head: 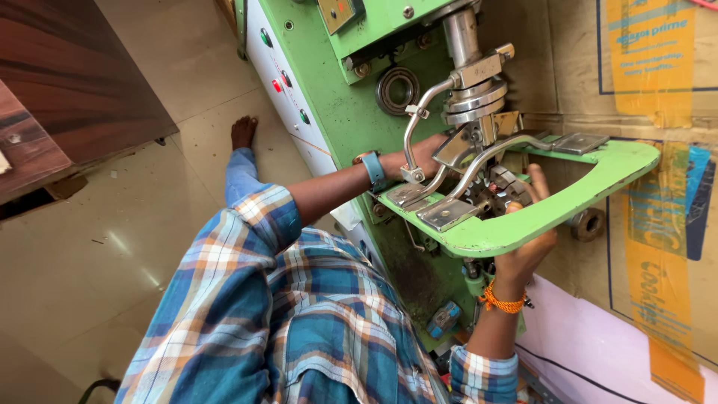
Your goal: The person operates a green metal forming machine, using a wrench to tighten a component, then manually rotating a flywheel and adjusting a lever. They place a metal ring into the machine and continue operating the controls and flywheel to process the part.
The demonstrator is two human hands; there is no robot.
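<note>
A green machine (351, 97) stands before me with a steel spindle (465, 45) and a green loop-shaped frame (598, 179) around the work spot. My left hand (419, 155), with a blue watch at the wrist, reaches in behind the curved steel guard rods (415, 123). Its fingers are hidden by a metal plate under the spindle. My right hand (523, 247), with an orange thread band at the wrist, comes up from below the frame. Its fingers rest on a toothed metal part (490, 193) inside the opening.
Red and green buttons (278, 84) sit on the machine's white side panel. Taped cardboard sheets (651, 247) cover the wall at the right. A dark wooden cabinet (67, 82) stands at the upper left on a tiled floor (90, 262). My bare foot (243, 131) shows beside the machine.
</note>
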